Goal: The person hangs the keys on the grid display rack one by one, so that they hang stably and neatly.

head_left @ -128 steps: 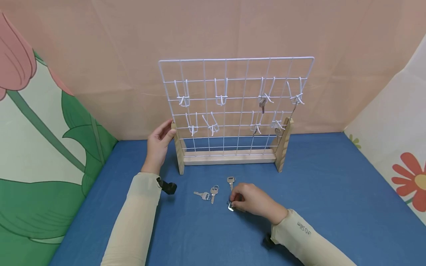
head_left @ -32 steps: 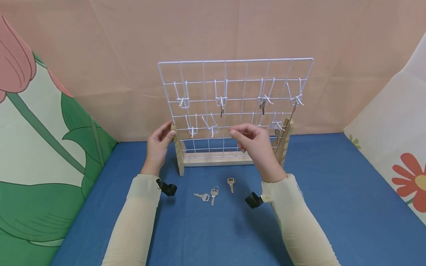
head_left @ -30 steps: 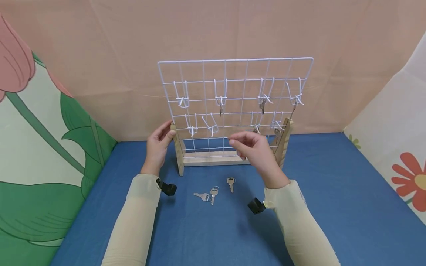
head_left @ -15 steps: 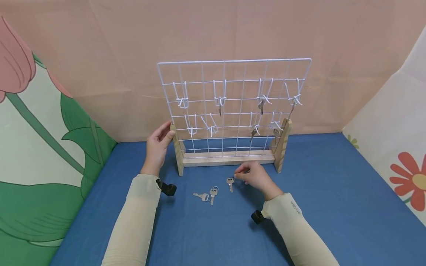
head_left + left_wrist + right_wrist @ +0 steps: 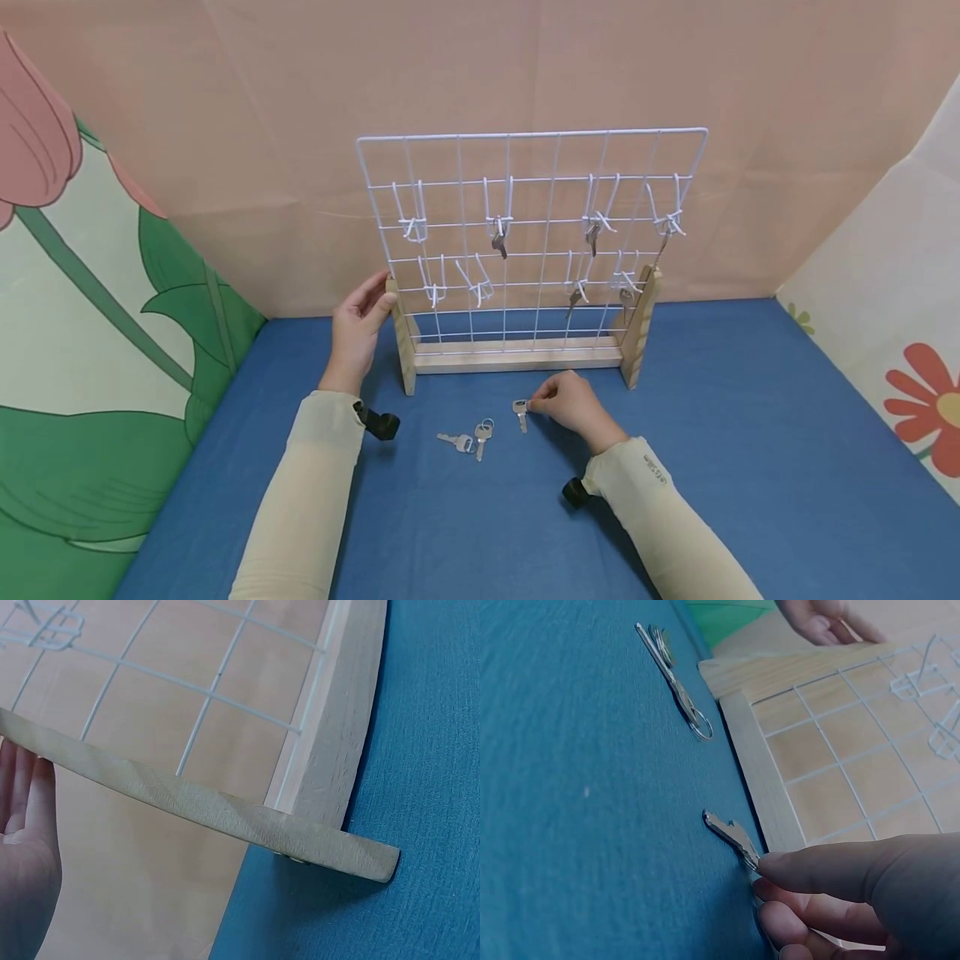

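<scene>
A white wire rack (image 5: 531, 177) with wooden sides stands on the blue table, several hooks across it. My left hand (image 5: 357, 333) holds the top of its left wooden side post (image 5: 202, 796), fingers behind and thumb in front. Down in front of the rack, my right hand (image 5: 573, 406) pinches the ring end of a silver key (image 5: 521, 414) between thumb and finger. In the right wrist view this key (image 5: 731, 834) points away from the fingertips, close over the cloth. Two more keys lie to its left, one pointing left (image 5: 456, 442) and one pointing toward me (image 5: 483, 437).
Keys hang from several hooks: upper second from left (image 5: 499, 240), upper third (image 5: 592, 237), upper right (image 5: 663, 244), lower third (image 5: 574, 300) and lower right (image 5: 627, 298). A beige backdrop (image 5: 450, 75) stands behind, with printed panels at both sides.
A key now hangs on the upper second hook, bare in the oldest frame. My right hand has come down from the rack to the key on the table. The left hand stays put.
</scene>
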Action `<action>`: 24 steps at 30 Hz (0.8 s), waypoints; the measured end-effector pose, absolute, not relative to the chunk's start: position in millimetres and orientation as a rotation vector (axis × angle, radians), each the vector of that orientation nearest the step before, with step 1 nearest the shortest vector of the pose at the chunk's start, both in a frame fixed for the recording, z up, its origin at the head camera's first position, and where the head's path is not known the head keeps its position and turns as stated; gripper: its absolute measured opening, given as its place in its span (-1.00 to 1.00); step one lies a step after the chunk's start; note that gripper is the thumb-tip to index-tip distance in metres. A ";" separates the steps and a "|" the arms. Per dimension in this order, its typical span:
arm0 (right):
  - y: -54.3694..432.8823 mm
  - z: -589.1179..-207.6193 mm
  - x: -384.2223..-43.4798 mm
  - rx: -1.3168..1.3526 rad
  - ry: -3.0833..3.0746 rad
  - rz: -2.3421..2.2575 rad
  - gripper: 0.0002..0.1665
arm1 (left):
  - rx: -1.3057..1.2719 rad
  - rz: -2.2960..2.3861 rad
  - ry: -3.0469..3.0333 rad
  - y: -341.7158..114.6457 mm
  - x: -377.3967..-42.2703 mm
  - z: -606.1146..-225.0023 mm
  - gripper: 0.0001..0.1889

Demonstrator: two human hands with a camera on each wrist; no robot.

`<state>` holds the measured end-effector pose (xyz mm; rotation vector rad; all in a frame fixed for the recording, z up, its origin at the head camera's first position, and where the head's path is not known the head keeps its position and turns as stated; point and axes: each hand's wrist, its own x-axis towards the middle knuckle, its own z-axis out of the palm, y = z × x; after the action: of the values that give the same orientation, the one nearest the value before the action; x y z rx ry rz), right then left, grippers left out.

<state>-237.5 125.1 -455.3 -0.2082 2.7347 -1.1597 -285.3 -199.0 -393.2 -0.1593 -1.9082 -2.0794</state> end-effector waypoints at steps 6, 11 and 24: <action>123.7 -453.9 -237.1 -0.238 2.720 -1.204 -0.89 | -0.178 -2.076 -1.905 -199.8 -284.7 -393.0 -0.47; 123.6 -451.2 -236.3 -0.377 2.726 -1.250 -0.89 | -0.172 -2.063 -1.917 -199.3 -284.2 -394.2 -0.47; 112.2 -407.9 -233.5 -0.783 2.817 -1.326 -0.93 | -0.174 -2.055 -1.924 -199.3 -284.3 -394.3 -0.48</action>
<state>-233.5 112.2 -407.9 -0.7830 2.8166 -1.3257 -284.3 -199.3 -394.3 -0.1742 -1.9235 -2.0548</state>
